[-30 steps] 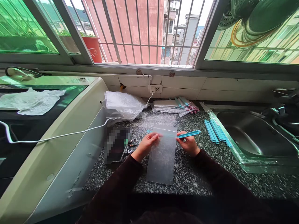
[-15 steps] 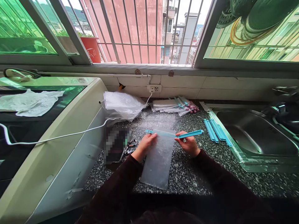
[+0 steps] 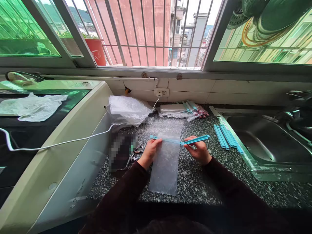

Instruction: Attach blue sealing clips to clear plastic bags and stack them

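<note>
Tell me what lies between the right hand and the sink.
The head view shows loose blue strips between the right hand and the sink, side by side.

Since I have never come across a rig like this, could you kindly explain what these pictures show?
There is no machine here, only a person's two bare hands. One camera, worn on that person's head, takes every picture, looking forward and down.

The left hand pinches a clear bag near its top, where one arm of a blue clip crosses it. The right hand holds the clip's other arm, beyond the bag's right edge.

On the speckled counter, spare clips lie beside the sink. Farther back are a pile of bags and, left of it, some whitish plastic. The dark thing near the left sleeve is blurred out.
</note>
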Demonstrator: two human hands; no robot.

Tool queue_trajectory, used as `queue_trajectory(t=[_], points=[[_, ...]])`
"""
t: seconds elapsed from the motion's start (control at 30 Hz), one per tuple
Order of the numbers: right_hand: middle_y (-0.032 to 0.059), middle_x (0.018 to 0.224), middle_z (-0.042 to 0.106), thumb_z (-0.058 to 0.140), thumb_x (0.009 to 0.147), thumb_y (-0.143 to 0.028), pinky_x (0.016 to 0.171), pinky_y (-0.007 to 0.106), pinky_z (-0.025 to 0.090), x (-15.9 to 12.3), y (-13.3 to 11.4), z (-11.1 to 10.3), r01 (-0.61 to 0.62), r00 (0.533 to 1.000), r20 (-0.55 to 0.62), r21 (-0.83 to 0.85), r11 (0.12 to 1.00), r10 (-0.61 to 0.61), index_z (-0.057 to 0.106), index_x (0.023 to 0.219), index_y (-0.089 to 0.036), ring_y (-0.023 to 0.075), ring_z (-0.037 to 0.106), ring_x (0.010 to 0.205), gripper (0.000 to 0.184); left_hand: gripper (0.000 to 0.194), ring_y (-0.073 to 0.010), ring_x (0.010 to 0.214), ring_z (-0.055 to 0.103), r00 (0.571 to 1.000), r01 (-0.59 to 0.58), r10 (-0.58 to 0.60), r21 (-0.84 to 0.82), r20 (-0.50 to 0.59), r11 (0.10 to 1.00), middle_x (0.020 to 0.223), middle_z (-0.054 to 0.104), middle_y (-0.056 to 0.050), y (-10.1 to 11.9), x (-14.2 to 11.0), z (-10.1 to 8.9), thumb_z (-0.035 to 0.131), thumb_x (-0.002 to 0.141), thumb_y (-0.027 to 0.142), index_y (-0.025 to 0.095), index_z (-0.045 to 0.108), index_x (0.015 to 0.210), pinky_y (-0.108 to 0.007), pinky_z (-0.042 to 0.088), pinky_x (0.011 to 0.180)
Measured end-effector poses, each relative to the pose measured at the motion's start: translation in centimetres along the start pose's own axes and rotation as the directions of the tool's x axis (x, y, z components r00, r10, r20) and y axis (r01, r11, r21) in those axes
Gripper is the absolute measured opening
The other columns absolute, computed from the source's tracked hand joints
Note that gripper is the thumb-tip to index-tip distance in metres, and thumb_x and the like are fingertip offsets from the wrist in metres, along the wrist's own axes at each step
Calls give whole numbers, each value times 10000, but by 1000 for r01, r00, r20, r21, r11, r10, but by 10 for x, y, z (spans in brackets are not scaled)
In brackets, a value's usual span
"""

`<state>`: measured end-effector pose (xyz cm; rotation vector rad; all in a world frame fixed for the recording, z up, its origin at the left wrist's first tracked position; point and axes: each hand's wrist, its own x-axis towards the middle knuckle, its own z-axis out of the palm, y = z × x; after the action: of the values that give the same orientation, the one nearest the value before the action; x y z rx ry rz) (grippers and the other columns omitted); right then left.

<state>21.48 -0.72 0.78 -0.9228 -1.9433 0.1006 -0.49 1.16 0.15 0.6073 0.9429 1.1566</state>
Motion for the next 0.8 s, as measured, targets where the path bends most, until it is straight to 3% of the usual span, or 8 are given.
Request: queue_trajectory(t=[0.47,0.8], points=[[82,873,634,594,770,-114,663,310,544,-1,-6,-1,170,978,-97,-146,975,-185,591,1049,-198,175,616,790,292,403,-26,399,277,998,-54,51,97,36,994,420,350,83,-1,1,-3,765,479,398,151,447,479,-210,162,443],[71,881,644,578,779,-105,655,303,514,1,-12,-1,277,958,-40,-118,954,-283,569,1116,-215,158,585,767,354,391,-41,423,307,996,-58,48,137,76,989,445,392,67,1,-4,0,750,485,433,143,488,496,-219,188,458]])
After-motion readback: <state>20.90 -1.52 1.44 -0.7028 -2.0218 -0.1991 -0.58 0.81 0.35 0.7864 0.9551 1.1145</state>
